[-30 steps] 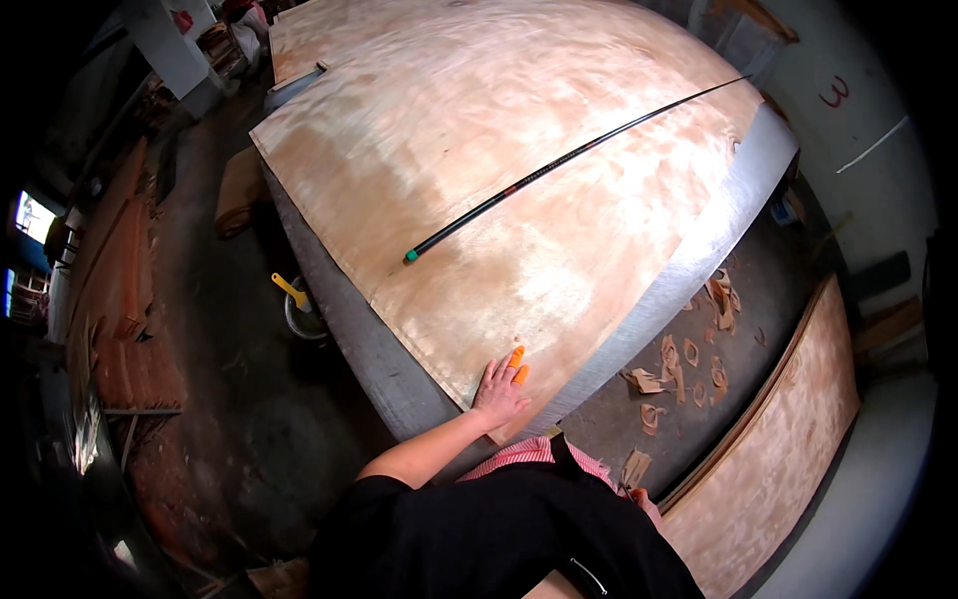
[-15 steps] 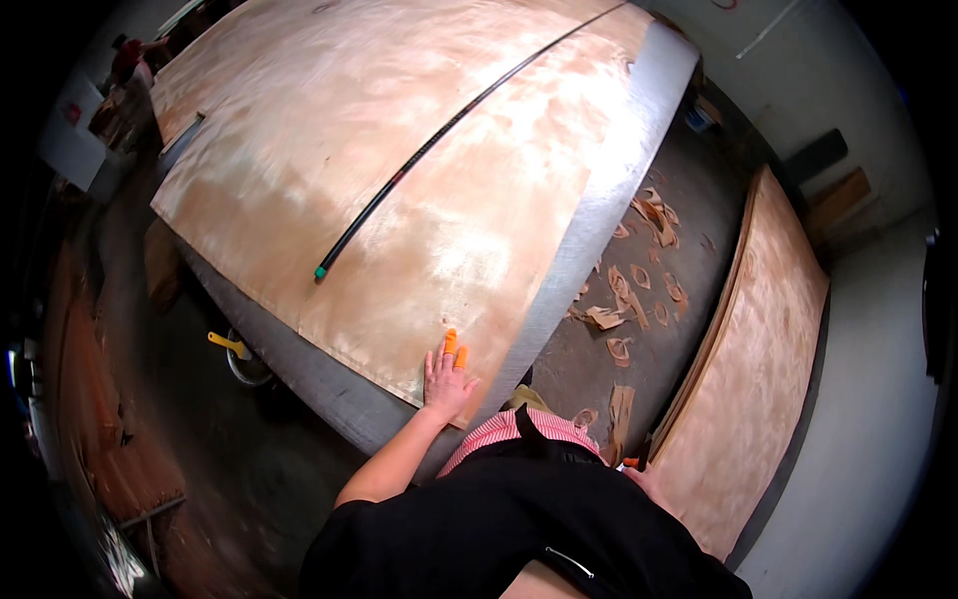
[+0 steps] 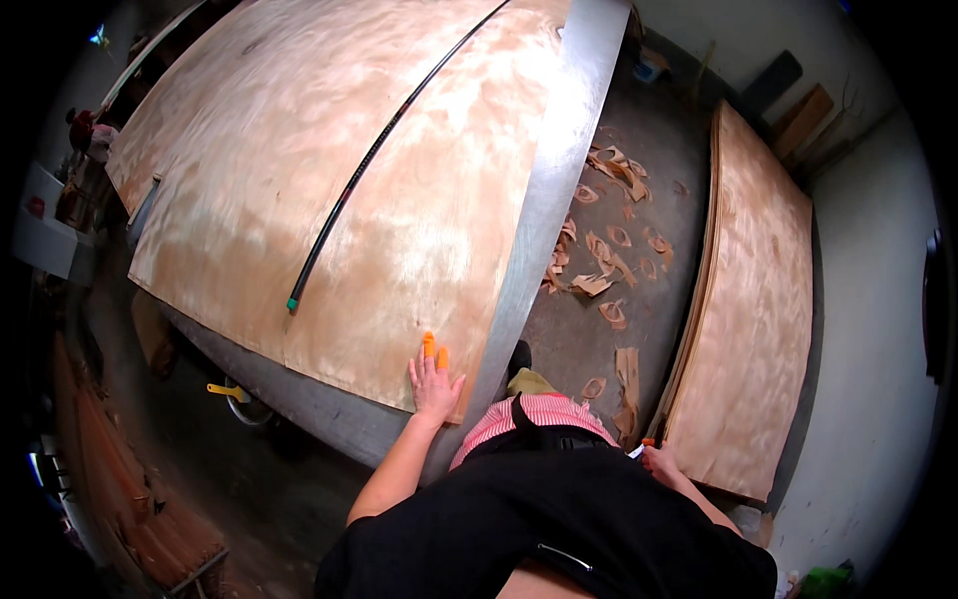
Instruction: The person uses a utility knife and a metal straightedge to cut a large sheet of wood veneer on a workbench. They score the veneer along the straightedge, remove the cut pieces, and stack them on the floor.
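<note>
The left hand (image 3: 435, 384) lies flat, fingers together and stretched out, on the near corner of the top veneer sheet (image 3: 339, 190); two fingertips wear orange caps, likely to spare them from the rough grain. It grips nothing; it presses down, which seems to steady the thin sheet on the table (image 3: 554, 180). The right hand (image 3: 661, 465) hangs low at the person's right side, just beside the near corner of a second veneer stack (image 3: 758, 299). A bit of orange and something small and pale show at its fingers, but I cannot tell whether they are closed on anything.

The sheet is pale, pinkish wood with cloudy figure and a faint sheen, very thin, its edges bowed by the lens. It covers most of the grey table, whose smooth metal-looking edge runs bare along the right side.

Farther out, a long black rod (image 3: 384, 140) with a green near tip lies on the sheet, running toward the far edge, perhaps as a weight or straightedge.

On the dark floor between table and stack lie curled veneer scraps (image 3: 604, 250), leaf-shaped offcuts. The stack leans or lies against the right wall, layered edges showing.
</note>
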`<state>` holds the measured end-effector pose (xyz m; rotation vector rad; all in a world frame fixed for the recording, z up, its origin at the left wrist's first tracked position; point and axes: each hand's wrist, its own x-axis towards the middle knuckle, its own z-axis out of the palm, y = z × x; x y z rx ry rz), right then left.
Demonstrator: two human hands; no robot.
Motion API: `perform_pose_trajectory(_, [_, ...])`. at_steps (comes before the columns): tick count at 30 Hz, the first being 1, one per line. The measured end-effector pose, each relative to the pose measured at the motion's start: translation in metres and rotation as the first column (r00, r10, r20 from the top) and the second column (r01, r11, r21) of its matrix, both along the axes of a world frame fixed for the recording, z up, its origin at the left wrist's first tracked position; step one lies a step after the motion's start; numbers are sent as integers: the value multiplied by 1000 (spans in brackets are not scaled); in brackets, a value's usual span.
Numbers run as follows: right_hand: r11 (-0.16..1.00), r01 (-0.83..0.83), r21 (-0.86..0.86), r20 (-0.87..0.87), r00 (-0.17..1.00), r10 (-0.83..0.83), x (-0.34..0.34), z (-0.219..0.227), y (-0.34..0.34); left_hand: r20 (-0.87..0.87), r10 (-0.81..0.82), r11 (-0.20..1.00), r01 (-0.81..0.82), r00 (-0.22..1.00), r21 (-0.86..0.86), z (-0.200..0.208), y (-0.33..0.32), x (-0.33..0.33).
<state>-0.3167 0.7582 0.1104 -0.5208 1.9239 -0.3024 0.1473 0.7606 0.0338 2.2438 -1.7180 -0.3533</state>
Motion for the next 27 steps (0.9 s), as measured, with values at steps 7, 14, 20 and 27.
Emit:
perform_pose_trajectory(7, [989,33,-144,-255,964,-69,-80,-21,18,-12,9,998,-10,1000,-55,-4,2,-3])
perform_pose_trajectory(14, [841,-103,-532,-13,994,113,43,5,-76,-383,-9,935,-128,924,-330,31,-4,-9])
perform_pose_trajectory(20, [399,-191,-897,84,813,576,224,40,-107,-934,290,910,361,-208,203,76,-19,-67])
perform_pose_trajectory(27, [-259,-398,-880,-423,411,807,266,59,-79,-734,281,916,-55,-618,397,79,-3,-70])
